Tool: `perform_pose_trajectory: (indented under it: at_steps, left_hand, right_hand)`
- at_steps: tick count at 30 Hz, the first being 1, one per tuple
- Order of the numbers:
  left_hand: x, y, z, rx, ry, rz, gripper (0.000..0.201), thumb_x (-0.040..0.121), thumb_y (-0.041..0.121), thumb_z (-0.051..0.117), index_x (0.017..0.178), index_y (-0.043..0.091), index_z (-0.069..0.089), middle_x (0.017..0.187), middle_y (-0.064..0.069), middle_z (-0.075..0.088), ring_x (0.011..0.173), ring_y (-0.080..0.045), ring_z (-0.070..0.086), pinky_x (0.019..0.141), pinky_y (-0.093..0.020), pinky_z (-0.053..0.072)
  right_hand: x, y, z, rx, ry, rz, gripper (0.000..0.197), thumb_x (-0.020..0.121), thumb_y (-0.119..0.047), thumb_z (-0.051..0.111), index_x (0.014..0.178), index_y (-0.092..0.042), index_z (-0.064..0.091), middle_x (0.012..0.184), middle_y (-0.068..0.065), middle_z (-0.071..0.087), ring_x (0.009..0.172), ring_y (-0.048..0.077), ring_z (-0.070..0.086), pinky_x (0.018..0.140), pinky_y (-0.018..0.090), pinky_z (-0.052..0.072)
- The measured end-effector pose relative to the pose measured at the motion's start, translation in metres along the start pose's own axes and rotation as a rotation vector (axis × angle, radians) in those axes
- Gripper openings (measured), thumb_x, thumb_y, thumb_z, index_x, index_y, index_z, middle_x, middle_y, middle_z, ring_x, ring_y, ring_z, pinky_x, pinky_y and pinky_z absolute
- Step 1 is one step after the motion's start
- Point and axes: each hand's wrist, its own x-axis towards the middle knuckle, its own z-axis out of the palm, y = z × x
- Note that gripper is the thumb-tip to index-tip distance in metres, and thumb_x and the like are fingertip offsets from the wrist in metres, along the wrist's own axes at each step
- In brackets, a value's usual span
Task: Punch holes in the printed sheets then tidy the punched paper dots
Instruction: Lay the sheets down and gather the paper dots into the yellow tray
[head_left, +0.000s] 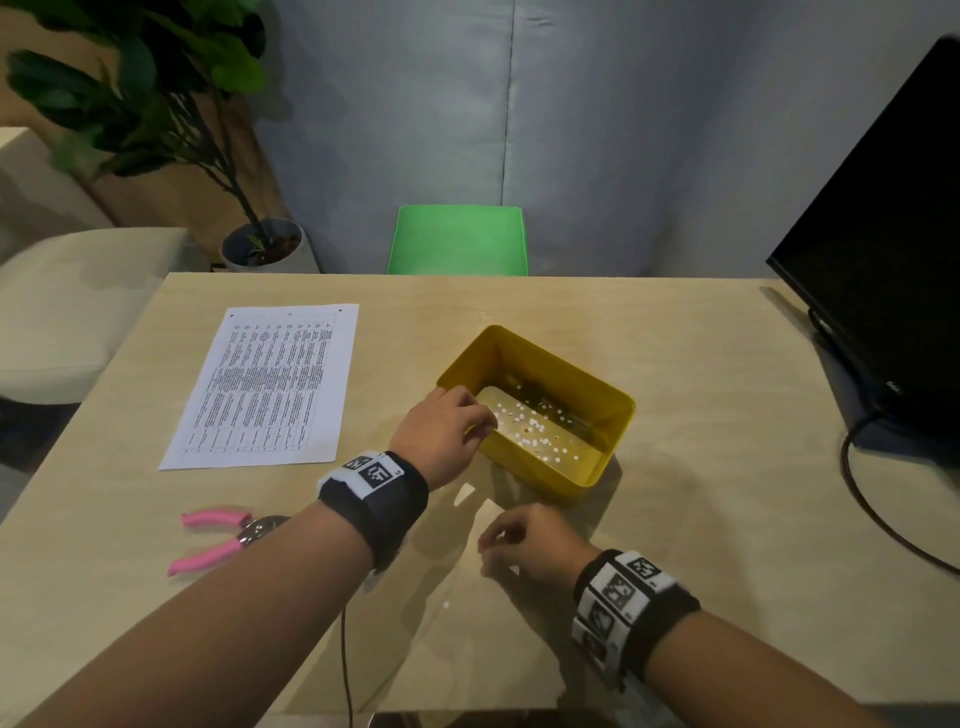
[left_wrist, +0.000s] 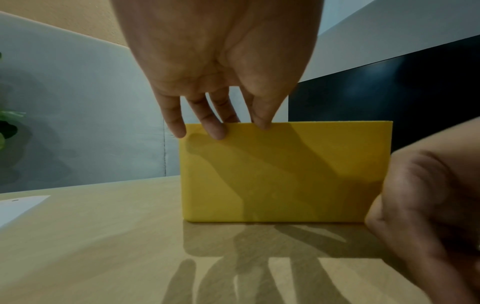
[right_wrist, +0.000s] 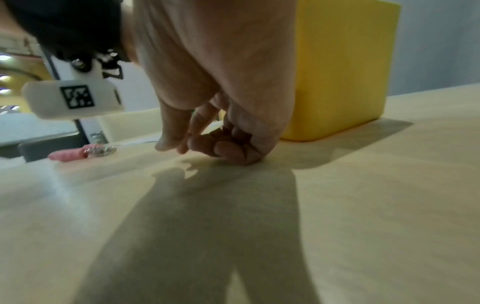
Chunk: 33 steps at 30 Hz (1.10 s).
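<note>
A yellow bin (head_left: 545, 475) stands mid-table with many white paper dots (head_left: 535, 426) on its floor. My left hand (head_left: 447, 431) is at its near-left rim; in the left wrist view its nearly straight fingertips (left_wrist: 217, 131) touch the top edge of the bin wall (left_wrist: 285, 174). My right hand (head_left: 519, 540) is low on the table in front of the bin (right_wrist: 342, 72), fingers curled and thumb and fingertips (right_wrist: 168, 144) pressed together; what lies between them is too small to see. One loose dot (head_left: 445, 604) lies nearer me. The printed sheets (head_left: 270, 384) lie at the left.
A pink-handled hole punch (head_left: 223, 540) lies near the left forearm. A black monitor (head_left: 893, 234) and its cable (head_left: 862, 499) take the right side. A green chair (head_left: 460, 241) and a potted plant (head_left: 156, 104) stand beyond the far edge.
</note>
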Motion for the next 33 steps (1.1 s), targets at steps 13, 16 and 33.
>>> perform_pose_trajectory:
  at_steps: [13, 16, 33]
  left_hand:
    - [-0.023, -0.007, -0.007, -0.106, 0.096, -0.039, 0.037, 0.091, 0.037, 0.054, 0.125, 0.026, 0.046, 0.125, 0.002, 0.046, 0.096, -0.015, 0.056, 0.071, -0.02, 0.038]
    - [-0.029, -0.017, -0.002, -0.037, 0.039, -0.055, 0.052, 0.091, 0.04, 0.053, 0.139, 0.031, 0.035, 0.132, 0.001, 0.045, 0.107, -0.017, 0.054, 0.079, -0.023, 0.045]
    - [-0.063, -0.043, 0.019, 0.225, -0.275, -0.241, 0.064, 0.093, 0.047, 0.043, 0.149, 0.027, 0.018, 0.157, -0.006, 0.016, 0.139, -0.026, 0.027, 0.111, -0.037, 0.032]
  right_hand:
    - [-0.046, -0.033, -0.055, -0.017, 0.202, -0.24, 0.007, 0.085, -0.029, 0.068, 0.09, -0.025, 0.071, 0.089, -0.011, 0.067, 0.088, 0.002, 0.061, 0.08, 0.019, 0.051]
    - [-0.049, -0.047, -0.083, 0.051, 0.351, -0.281, 0.0, 0.085, -0.028, 0.069, 0.085, -0.028, 0.069, 0.087, -0.012, 0.066, 0.087, 0.001, 0.061, 0.076, 0.018, 0.05]
    - [0.01, 0.002, -0.112, -0.209, 0.559, -0.069, 0.007, 0.087, -0.034, 0.065, 0.087, -0.037, 0.072, 0.09, -0.017, 0.067, 0.104, 0.02, 0.055, 0.096, 0.041, 0.048]
